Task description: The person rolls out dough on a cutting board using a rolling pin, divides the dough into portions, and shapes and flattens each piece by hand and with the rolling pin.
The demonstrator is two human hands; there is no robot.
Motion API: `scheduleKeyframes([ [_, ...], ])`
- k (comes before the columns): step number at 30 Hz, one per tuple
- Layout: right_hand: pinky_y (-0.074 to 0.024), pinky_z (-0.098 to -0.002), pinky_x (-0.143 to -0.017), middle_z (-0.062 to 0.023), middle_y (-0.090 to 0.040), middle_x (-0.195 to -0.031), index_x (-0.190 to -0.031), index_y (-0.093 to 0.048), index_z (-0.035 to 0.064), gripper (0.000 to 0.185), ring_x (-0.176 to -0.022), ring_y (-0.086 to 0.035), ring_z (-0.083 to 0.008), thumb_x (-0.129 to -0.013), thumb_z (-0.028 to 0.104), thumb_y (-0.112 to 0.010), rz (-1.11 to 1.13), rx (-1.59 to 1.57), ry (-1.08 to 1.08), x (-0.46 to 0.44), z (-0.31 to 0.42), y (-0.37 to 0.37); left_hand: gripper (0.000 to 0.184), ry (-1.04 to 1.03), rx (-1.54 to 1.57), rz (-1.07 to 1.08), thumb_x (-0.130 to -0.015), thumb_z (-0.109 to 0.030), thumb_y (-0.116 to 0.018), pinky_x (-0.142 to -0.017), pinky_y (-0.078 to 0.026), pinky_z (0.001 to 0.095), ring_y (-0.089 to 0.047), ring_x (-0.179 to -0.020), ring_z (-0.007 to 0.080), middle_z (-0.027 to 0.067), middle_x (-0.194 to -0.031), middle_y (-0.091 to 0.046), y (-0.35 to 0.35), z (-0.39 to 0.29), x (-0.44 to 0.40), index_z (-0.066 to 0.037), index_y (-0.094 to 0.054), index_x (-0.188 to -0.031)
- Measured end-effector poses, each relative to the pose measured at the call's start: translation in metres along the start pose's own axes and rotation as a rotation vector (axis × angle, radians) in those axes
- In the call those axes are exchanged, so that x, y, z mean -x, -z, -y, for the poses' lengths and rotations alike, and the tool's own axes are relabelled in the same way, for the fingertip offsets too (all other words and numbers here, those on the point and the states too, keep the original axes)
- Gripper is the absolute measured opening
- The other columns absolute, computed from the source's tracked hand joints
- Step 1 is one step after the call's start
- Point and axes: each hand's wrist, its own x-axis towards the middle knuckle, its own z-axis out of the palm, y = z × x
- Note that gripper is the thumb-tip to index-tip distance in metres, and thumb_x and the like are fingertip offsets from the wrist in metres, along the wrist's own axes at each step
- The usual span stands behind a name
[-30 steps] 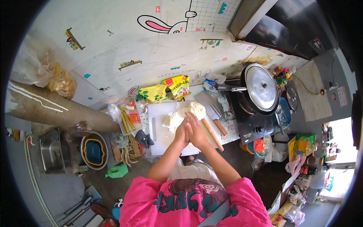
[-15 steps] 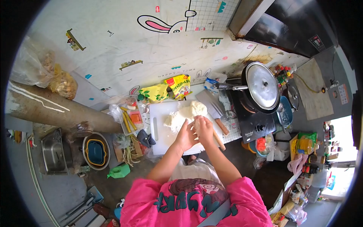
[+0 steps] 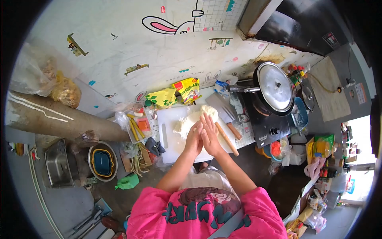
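Over the near part of a white cutting board [image 3: 171, 148], my left hand [image 3: 194, 138] and my right hand [image 3: 209, 137] meet palm to palm. The right fingers are stretched out and lie against the left hand, whose fingers show only in part. Whether anything sits between the palms is hidden. Just beyond my fingertips lie a pale lump of dough [image 3: 208, 111] and a heap of white flour [image 3: 182, 126]. A wooden rolling pin [image 3: 227, 140] rests slanted at the board's right edge, close to my right hand.
A cleaver [image 3: 223, 109] lies right of the board. Farther right, a lidded pan [image 3: 274, 87] sits on a black cooktop [image 3: 264, 129]. Yellow bags [image 3: 187, 91] stand behind the board. A plastic tray [image 3: 140, 125] and a dark cloth [image 3: 153, 146] are on the left.
My hands have come together: the right fingers, bent over the left palm before, now lie straight against the left hand. More of the rolling pin shows.
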Motion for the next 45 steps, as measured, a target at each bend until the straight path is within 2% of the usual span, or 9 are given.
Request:
scheduleKeyframes([
  [9, -0.0327, -0.0379, -0.105, -0.0168, -0.044, -0.140, -0.139, -0.040, 0.0048, 0.048, -0.130, -0.040, -0.0280, -0.102, 0.033, -0.032, 0.048, -0.552, -0.330, -0.003, 0.007, 0.020, 0.031, 0.244, -0.163, -0.082, -0.091, -0.031, -0.059, -0.041, -0.038, 0.0231, -0.056, -0.062, 0.0107, 0.0035, -0.085, -0.058, 0.013, -0.015, 0.008, -0.009, -0.051, -0.111],
  [12, -0.0390, -0.0412, -0.100, -0.0200, -0.051, -0.131, -0.130, -0.049, 0.0022, 0.040, -0.124, -0.046, -0.0333, -0.097, 0.022, -0.043, 0.037, -0.211, -0.179, -0.003, 0.000, 0.007, 0.036, 0.372, -0.262, 0.092, -0.093, -0.038, -0.055, -0.064, -0.052, 0.0285, -0.061, -0.088, 0.0154, 0.0048, -0.103, -0.059, 0.036, -0.006, -0.002, -0.012, -0.050, -0.118],
  [16, -0.0382, -0.0440, -0.100, -0.0248, -0.055, -0.120, -0.123, -0.053, 0.0009, 0.037, -0.118, -0.048, -0.0402, -0.088, 0.013, -0.053, 0.052, 0.087, -0.063, 0.007, -0.010, -0.007, 0.052, 0.332, 0.364, -0.115, -0.093, -0.059, -0.039, -0.100, -0.039, 0.0484, -0.049, -0.119, 0.0262, 0.0088, -0.128, -0.052, 0.043, 0.013, 0.002, -0.019, -0.047, -0.124],
  [19, -0.0458, -0.0448, -0.086, -0.0253, -0.063, -0.094, -0.107, -0.057, -0.0001, 0.024, -0.095, -0.059, -0.0411, -0.089, 0.015, -0.052, -0.032, 0.122, -0.018, 0.040, -0.006, -0.028, 0.053, 0.375, 0.392, -0.457, -0.091, -0.064, -0.033, -0.098, -0.040, 0.0485, -0.053, -0.112, 0.0279, 0.0078, -0.114, -0.058, 0.060, 0.032, 0.008, -0.021, -0.047, -0.120],
  [22, -0.0471, -0.0466, -0.074, -0.0247, -0.061, -0.082, -0.095, -0.055, -0.0009, 0.020, -0.081, -0.060, -0.0406, -0.093, 0.018, -0.048, 0.182, 0.074, -0.566, 0.062, -0.047, -0.042, 0.046, 0.536, 0.420, -0.407, -0.096, -0.055, -0.032, -0.094, -0.042, 0.0423, -0.053, -0.107, 0.0192, 0.0024, -0.113, -0.055, 0.084, 0.062, 0.023, -0.021, -0.049, -0.123],
  [26, -0.0486, -0.0415, -0.071, -0.0234, -0.064, -0.088, -0.095, -0.057, -0.0012, 0.030, -0.080, -0.063, -0.0363, -0.098, 0.024, -0.042, 0.034, -0.052, -0.706, 0.052, -0.104, -0.059, 0.040, 0.181, -0.596, -0.364, -0.094, -0.030, -0.054, -0.075, -0.049, 0.0312, -0.060, -0.089, 0.0181, 0.0108, -0.113, -0.056, 0.143, 0.124, 0.015, -0.004, -0.052, -0.125],
  [28, -0.0482, -0.0387, -0.084, -0.0228, -0.064, -0.100, -0.108, -0.059, -0.0007, 0.031, -0.092, -0.062, -0.0348, -0.098, 0.023, -0.042, -0.124, 0.030, -0.254, 0.070, -0.181, -0.091, 0.035, -0.205, -1.039, -0.293, -0.087, -0.015, -0.064, -0.069, -0.051, 0.0303, -0.063, -0.075, 0.0218, 0.0162, -0.105, -0.058, 0.167, 0.135, 0.001, 0.001, -0.056, -0.118],
  [39, -0.0413, -0.0434, -0.051, -0.0203, -0.057, -0.066, -0.061, -0.053, 0.0019, 0.040, -0.057, -0.057, -0.0363, -0.086, 0.031, -0.063, 0.082, 0.384, -0.478, 0.031, -0.152, -0.070, 0.016, -0.308, -1.392, -0.209, -0.072, -0.002, -0.066, -0.068, -0.048, 0.0429, -0.058, -0.077, 0.0367, 0.0179, -0.081, -0.058, 0.158, 0.113, -0.038, -0.001, -0.061, -0.087],
  [45, -0.0454, -0.0423, -0.055, -0.0073, -0.058, -0.079, -0.075, -0.058, 0.0109, 0.021, -0.065, -0.058, -0.0317, -0.085, 0.029, -0.062, -0.104, 0.534, -0.384, 0.051, -0.170, -0.102, 0.017, -0.313, -1.417, -0.176, -0.074, 0.002, -0.063, -0.064, -0.045, 0.0421, -0.054, -0.069, 0.0351, 0.0160, -0.080, -0.054, 0.173, 0.115, -0.033, -0.001, -0.057, -0.090],
])
